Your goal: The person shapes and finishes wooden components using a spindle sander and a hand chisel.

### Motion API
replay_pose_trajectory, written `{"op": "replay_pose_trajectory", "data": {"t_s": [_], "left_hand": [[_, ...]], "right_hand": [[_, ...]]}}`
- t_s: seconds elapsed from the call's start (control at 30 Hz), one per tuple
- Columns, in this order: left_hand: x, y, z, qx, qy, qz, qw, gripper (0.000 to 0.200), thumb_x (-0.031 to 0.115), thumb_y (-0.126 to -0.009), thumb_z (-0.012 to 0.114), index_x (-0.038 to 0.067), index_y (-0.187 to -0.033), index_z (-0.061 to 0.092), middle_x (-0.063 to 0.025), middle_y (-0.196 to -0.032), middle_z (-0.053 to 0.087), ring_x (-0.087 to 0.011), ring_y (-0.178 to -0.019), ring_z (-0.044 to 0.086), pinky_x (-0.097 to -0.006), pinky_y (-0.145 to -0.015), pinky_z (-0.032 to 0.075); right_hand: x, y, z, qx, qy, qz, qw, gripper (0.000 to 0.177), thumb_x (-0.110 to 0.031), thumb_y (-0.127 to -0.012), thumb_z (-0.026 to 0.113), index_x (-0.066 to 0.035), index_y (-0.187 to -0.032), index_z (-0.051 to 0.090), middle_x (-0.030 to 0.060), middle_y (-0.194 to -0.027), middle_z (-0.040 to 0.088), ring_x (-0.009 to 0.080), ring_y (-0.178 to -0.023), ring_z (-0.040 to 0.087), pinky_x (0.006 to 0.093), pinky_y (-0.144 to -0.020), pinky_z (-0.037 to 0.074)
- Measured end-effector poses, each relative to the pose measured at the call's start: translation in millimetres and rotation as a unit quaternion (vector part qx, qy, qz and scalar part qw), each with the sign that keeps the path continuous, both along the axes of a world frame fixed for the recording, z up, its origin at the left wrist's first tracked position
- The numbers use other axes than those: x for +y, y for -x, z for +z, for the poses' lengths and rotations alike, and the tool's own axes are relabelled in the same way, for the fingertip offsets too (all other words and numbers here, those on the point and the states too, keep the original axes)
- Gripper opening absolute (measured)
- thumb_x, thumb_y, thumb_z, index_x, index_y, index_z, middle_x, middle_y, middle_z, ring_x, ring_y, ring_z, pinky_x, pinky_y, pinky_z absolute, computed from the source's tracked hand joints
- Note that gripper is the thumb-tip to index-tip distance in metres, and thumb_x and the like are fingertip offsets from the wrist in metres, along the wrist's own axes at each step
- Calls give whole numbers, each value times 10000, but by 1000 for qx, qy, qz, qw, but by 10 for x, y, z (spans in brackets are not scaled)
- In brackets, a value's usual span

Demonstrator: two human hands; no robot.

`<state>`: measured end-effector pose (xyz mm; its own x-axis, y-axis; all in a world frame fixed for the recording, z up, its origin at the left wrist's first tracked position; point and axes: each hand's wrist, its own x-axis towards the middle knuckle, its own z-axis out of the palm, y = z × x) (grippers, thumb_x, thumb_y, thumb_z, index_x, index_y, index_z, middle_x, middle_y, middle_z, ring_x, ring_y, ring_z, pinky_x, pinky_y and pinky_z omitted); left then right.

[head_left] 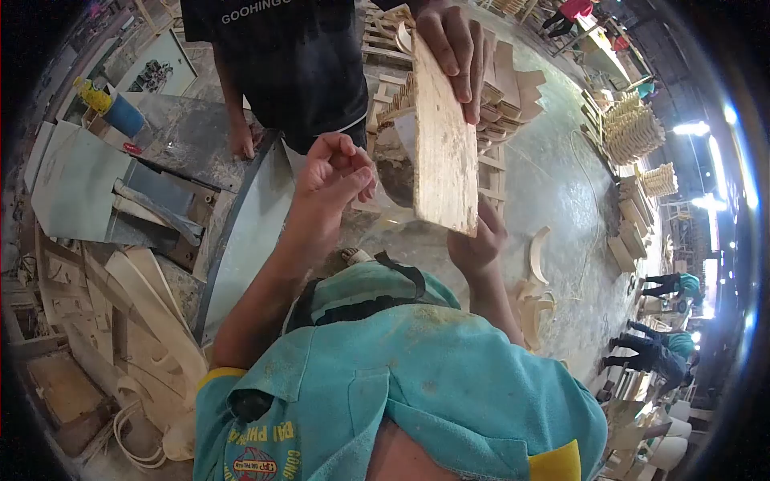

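Board [445, 144] is up in the air, right of the left hand [330, 178], near it but with a visible gap. Long axis runs roughly upright in view, far end up by the co-worker, near end down toward the wearer; broad, rough, blotchy face shows, seen at a slant. Right hand [481, 240] is the nearer one: already touching, gripping the board's lower right corner, fingers partly hidden behind it. Left hand has fingers curled in, thumb close to them; can't tell if anything thin is pinched there. Pale thin piece [406, 135] sits between left hand and board, can't tell what it is. Co-worker's hand [453, 52] is over the board's upper right edge, fingers draped down; person wears a dark shirt [281, 64], other hand [242, 140] low beside the grey machine table [188, 120]

Surface: board isn't resting on any table that shows; concrete floor [565, 180] beneath and beyond, dusty, with a curved offcut [539, 255] right of the right hand. Room: workshop, stacked curved wood parts [513, 88] behind board, more wood pieces [160, 309] at lower left, blue container [123, 117] on the left, further stacks [631, 128] and people in teal [688, 285] off right, bright lights [710, 202] along that side
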<state>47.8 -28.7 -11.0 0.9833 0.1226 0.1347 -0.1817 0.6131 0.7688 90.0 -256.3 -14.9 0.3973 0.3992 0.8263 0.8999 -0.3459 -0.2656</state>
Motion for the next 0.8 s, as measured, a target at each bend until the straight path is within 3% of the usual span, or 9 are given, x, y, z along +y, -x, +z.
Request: {"op": "replay_pose_trajectory", "data": {"t_s": [0.1, 0.3, 0.33, 0.37, 0.57, 0.8], "left_hand": [[-5, -5, 13, 9, 6, 0, 1000, 280, 0, -910, 639, 83, -1096, 446, -44, -912, 589, -123, -794, 575, -277, -704, 461], [57, 2, -49, -20, 27, -14, 999, 289, 60, -921, 679, 81, -1144, 497, -17, -975, 581, -102, -832, 584, -268, -735, 482], [41, -10, -38, -17, 26, -10, 999, 280, 63, -923, 680, 81, -1135, 498, -19, -971, 579, -106, -831, 584, -268, -731, 480], [22, -11, -32, -9, 25, -6, 1000, 272, 67, -924, 680, 81, -1126, 499, -21, -966, 577, -109, -830, 584, -269, -728, 479], [22, -45, -61, -36, 20, -6, 999, 249, 84, -940, 669, 63, -1106, 485, -29, -886, 582, -116, -801, 595, -267, -701, 485], [41, -47, -38, -19, 8, 11, 1000, 240, 111, -952, 669, 71, -1081, 470, -41, -861, 592, -130, -739, 608, -284, -654, 491]], "right_hand": [[-86, -10, -138, 51, 6, -3, 999, 245, 47, -823, 604, 41, -1045, 709, 250, -1108, 688, 359, -966, 711, 379, -821, 555], [-52, 14, -157, 37, 10, -67, 997, 231, 14, -806, 712, 32, -1035, 714, 244, -1107, 689, 360, -952, 708, 386, -814, 558], [-94, -1, -271, 46, 2, -99, 994, 215, -2, -791, 759, -4, -1004, 725, 203, -1058, 705, 333, -937, 712, 373, -787, 560], [-186, -2, -290, 32, 63, -108, 992, 222, -38, -819, 698, 39, -1027, 697, 247, -1108, 688, 357, -989, 711, 375, -836, 567], [-202, -87, -347, 3, 66, -101, 993, 300, 11, -805, 724, 44, -1101, 690, 231, -1119, 691, 358, -1007, 702, 360, -845, 559], [-104, -86, -302, 75, 18, -97, 992, 272, 53, -814, 721, 65, -1085, 693, 227, -1135, 682, 323, -1015, 699, 368, -846, 558]]}}
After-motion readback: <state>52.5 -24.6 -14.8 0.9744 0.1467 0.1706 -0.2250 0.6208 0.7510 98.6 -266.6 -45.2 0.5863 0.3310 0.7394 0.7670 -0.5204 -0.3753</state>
